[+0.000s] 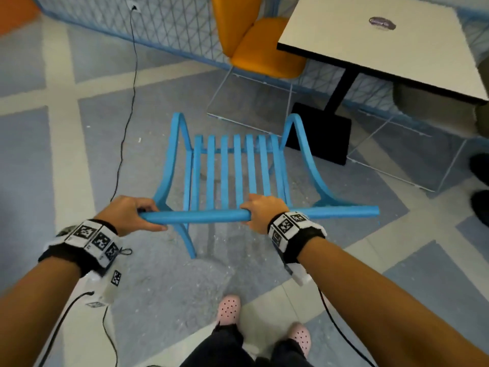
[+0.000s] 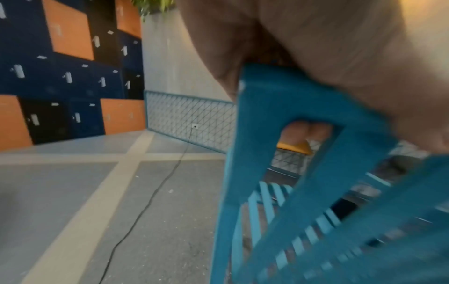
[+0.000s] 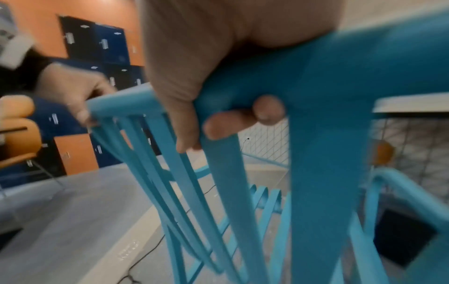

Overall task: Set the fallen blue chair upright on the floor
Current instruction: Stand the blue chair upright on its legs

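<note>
The blue chair [image 1: 224,170] has a slatted seat and curved armrests, and its seat faces up below me. Its backrest top rail [image 1: 201,215] runs across in front of me. My left hand [image 1: 132,211] grips the rail's left end, fingers curled over it. My right hand [image 1: 262,211] grips the rail right of its middle. In the left wrist view the palm [image 2: 328,48] wraps the blue frame [image 2: 267,119]. In the right wrist view my right hand's fingertips [image 3: 267,111] curl under the rail [image 3: 328,76]. I cannot tell whether all legs touch the floor.
An orange chair [image 1: 264,49] and a white table [image 1: 383,41] on a black base [image 1: 320,133] stand just beyond the blue chair. A black cable [image 1: 129,115] runs along the floor at left from a mesh-fence [image 1: 172,25] socket. My pink shoes [image 1: 229,309] are behind the chair.
</note>
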